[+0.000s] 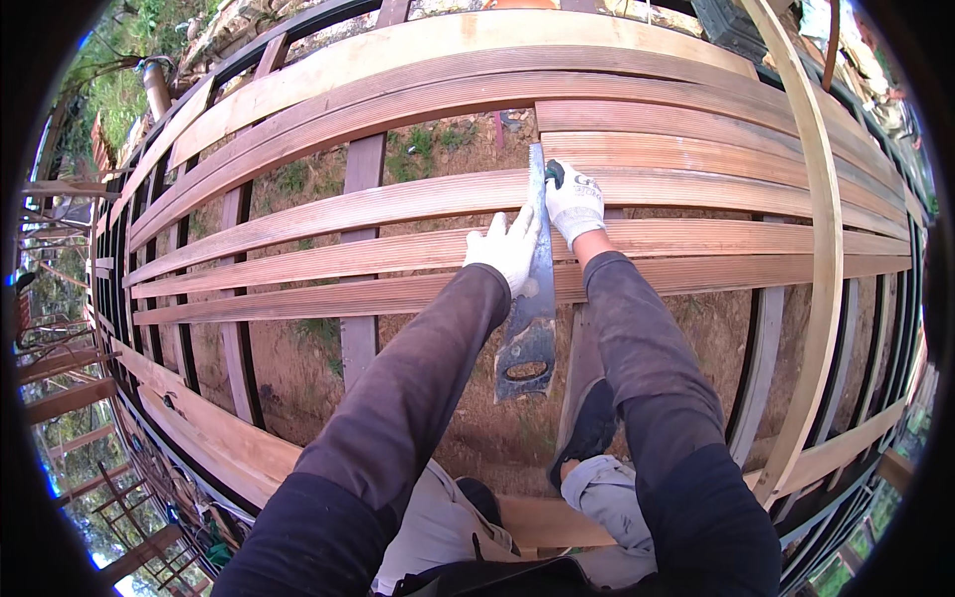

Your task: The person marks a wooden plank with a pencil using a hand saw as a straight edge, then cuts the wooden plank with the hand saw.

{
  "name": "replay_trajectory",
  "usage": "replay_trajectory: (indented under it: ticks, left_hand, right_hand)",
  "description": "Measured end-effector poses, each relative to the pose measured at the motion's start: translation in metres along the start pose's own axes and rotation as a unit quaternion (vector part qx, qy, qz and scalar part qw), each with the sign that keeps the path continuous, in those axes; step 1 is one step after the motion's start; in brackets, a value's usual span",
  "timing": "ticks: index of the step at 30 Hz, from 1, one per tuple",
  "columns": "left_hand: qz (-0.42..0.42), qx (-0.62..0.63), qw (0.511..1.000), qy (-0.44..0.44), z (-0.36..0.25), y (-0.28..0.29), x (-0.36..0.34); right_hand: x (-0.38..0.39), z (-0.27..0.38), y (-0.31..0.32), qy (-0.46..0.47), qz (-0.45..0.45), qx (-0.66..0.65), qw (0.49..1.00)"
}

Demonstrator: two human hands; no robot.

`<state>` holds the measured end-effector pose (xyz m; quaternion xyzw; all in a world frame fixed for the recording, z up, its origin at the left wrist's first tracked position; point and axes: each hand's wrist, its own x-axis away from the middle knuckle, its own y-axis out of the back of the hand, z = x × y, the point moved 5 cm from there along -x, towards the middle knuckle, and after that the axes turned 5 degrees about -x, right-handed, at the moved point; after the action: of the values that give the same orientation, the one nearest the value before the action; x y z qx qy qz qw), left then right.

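Gap (458,151): beyond white-gloved left hand (505,249), edged by reddish ribbed wooden boards (428,199).
Black-handled grey steel handsaw (542,284): between hands.
Left grip: spread.
White-gloved right hand (574,202): curled; hold indiscernible.

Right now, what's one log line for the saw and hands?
handsaw: across boards | left hand: gloved, at saw's left edge | right hand: gloved, at saw's right edge

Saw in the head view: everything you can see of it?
The handsaw has a long grey, metal-looking blade, smudged and tapering toward its far end, and a dark, worn handle with an oval opening. It extends across several planks, far end pointing forward, handle jutting past the nearest plank over soil. The gloved left hand touches the blade's left edge; whether the right hand touches it is unclear.
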<state>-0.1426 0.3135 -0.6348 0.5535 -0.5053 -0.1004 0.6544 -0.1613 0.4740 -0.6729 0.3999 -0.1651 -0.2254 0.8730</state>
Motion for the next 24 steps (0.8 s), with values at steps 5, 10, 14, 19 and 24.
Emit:
replay_trajectory:
  ticks: [5, 10, 14, 19, 24]
  left_hand:
    - [-0.002, -0.007, 1.0, -0.005, 0.002, 0.0, 0.0]
    - [-0.008, -0.024, 1.0, -0.006, 0.002, 0.0, 0.003]
    - [-0.036, -0.044, 0.998, -0.007, 0.005, -0.011, -0.004]
    - [-0.048, -0.043, 0.998, -0.014, 0.002, -0.011, -0.003]
    - [-0.039, -0.046, 0.998, -0.001, 0.006, -0.01, -0.002]
  right_hand:
    - [0.011, 0.004, 0.003, 0.036, 0.045, 0.038, 0.998]
    - [0.049, -0.003, -0.002, 0.012, 0.069, 0.048, 0.996]
    - [0.088, -0.013, -0.005, 0.035, -0.038, -0.015, 0.999]
    - [0.106, -0.019, -0.003, 0.013, -0.016, 0.0, 1.0]
    - [0.142, -0.005, 0.009, 0.038, 0.025, 0.043, 0.998]
